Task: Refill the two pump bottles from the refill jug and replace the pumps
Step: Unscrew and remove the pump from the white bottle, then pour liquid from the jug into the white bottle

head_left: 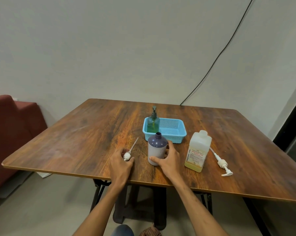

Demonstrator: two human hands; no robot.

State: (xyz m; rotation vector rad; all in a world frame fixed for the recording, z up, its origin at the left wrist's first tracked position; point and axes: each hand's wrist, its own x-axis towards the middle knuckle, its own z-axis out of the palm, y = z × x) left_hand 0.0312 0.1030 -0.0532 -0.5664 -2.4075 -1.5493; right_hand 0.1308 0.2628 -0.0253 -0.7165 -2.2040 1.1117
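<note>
A purple bottle (156,147) with its neck open stands upright near the table's front edge. My right hand (170,158) grips its lower part from the right. To its left, my left hand (120,161) holds a small white pump (127,156) against the table, its dip tube pointing away from me. A green-tinted bottle (153,123) with a dark pump on it stands in the blue basket (174,133). The refill jug (198,151), holding yellowish liquid, stands uncapped at the right. Its long white pump (221,163) lies on the table beside it.
The wooden table (92,133) fills the middle of the view, with its front edge close to my arms. A red seat (12,130) stands at the left. A black cable (220,53) runs down the wall behind.
</note>
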